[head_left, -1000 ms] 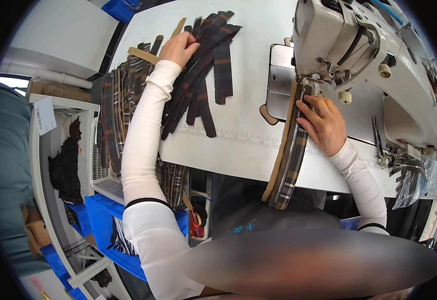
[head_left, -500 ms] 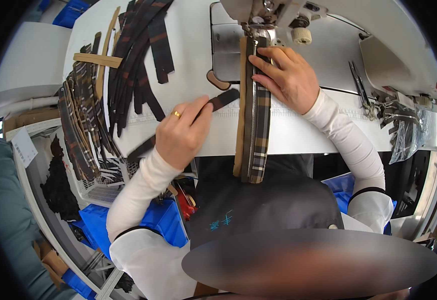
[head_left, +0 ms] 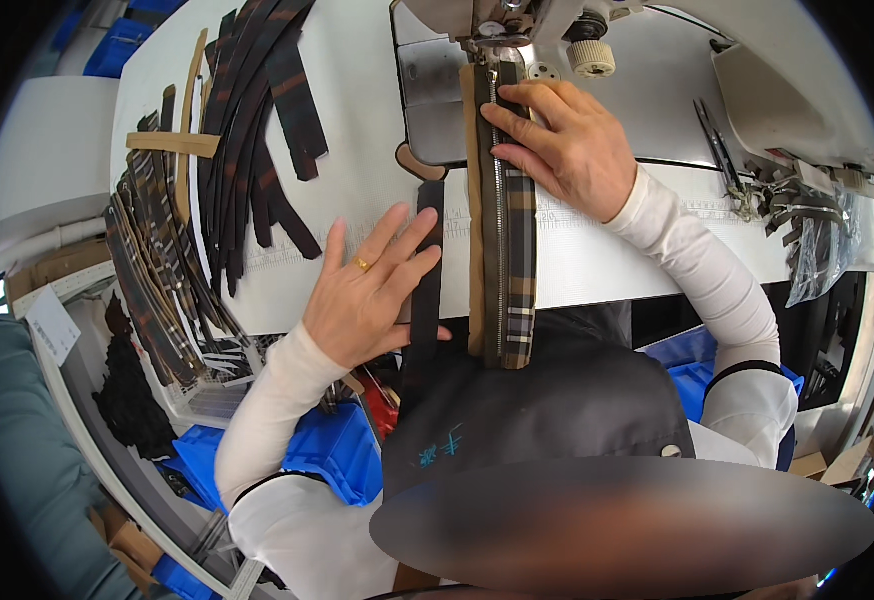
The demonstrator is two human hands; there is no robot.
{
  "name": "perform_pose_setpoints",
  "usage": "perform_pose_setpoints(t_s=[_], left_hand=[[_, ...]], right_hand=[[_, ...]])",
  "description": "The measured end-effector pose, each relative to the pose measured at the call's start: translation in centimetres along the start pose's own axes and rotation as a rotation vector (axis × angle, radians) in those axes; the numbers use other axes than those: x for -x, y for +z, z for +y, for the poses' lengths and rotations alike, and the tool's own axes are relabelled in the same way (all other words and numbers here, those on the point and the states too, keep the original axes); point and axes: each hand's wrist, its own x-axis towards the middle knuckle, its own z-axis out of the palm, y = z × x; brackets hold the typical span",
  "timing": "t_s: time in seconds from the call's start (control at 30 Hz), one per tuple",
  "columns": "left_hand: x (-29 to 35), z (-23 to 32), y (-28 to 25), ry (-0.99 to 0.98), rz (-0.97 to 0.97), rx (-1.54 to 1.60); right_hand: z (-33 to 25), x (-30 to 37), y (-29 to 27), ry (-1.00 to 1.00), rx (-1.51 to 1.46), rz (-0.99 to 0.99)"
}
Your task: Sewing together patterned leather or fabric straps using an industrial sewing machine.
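A long strip with a metal zipper [head_left: 500, 225], brown on its left edge and plaid on its right, runs from the sewing machine's needle area toward my lap. My right hand [head_left: 579, 145] is open, its fingertips resting on the strip's upper part just below the presser foot [head_left: 503, 42]. To the left of the zipper strip lies a narrow dark fabric strip [head_left: 427, 290], roughly parallel to it. My left hand [head_left: 372, 285] is open with fingers spread. Its fingertips touch the dark strip, and the thumb tip shows beyond the strip's lower part.
Bundles of dark strips [head_left: 247, 130] and plaid strips [head_left: 152, 270] lie on the table's left, a tan strip [head_left: 172, 143] across them. On the right are tweezers [head_left: 719, 150], scraps and a plastic bag [head_left: 819, 250]. Blue bins [head_left: 332, 450] stand below the table edge.
My left hand has moved down and its fingers have spread from a closed grip. The dark strip has swung from slanting to nearly parallel with the zipper strip. My right hand stays on the zipper strip.
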Motion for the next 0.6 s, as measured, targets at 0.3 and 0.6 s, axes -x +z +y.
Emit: perform_pose_setpoints(t_s=[0.3, 0.6], left_hand=[[-7.3, -1.0, 0.6, 0.045, 0.520, -0.148], [-10.7, -2.5, 0.7, 0.198, 0.652, -0.344]], right_hand=[[0.3, 0.0, 0.2, -0.012, 0.005, 0.032], [0.2, 0.1, 0.1, 0.002, -0.014, 0.027]])
